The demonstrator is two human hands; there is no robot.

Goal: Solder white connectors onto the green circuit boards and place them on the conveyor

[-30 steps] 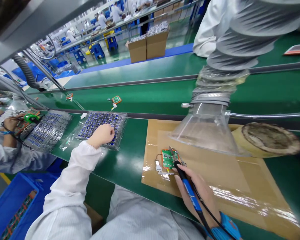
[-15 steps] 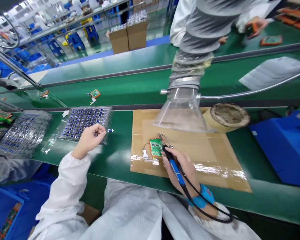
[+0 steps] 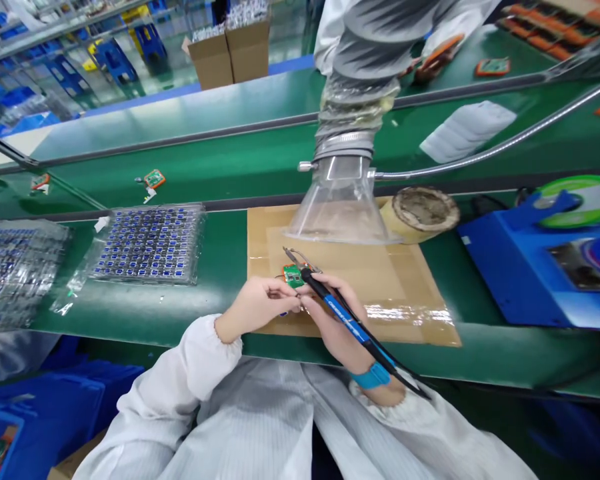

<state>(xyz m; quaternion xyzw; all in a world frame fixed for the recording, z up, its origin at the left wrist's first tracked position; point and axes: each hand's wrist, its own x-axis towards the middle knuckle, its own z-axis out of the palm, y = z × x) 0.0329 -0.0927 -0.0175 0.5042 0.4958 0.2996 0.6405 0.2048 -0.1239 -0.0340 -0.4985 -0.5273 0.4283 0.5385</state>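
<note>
My right hand [image 3: 333,313] is closed around a blue-handled soldering iron [image 3: 340,313], its tip lifted just above a small green circuit board [image 3: 293,274]. The board lies on a brown cardboard mat [image 3: 380,280] on the green bench. My left hand [image 3: 260,303] sits at the board's near left corner with its fingers pinched together on something small that I cannot make out. A blue strap wraps my right wrist [image 3: 373,375], and the iron's black cable trails back past it.
A clear fume hood [image 3: 340,207] on a grey hose hangs over the mat's far edge, a tape roll [image 3: 420,212] beside it. A clear tray of small blue parts [image 3: 150,243] lies left, a blue machine [image 3: 535,267] right. Another person's hands work across the conveyor [image 3: 430,63].
My left hand left the tray of blue parts and moved right to the circuit board, fingers pinched. The view swung right; my right hand kept the iron by the board.
</note>
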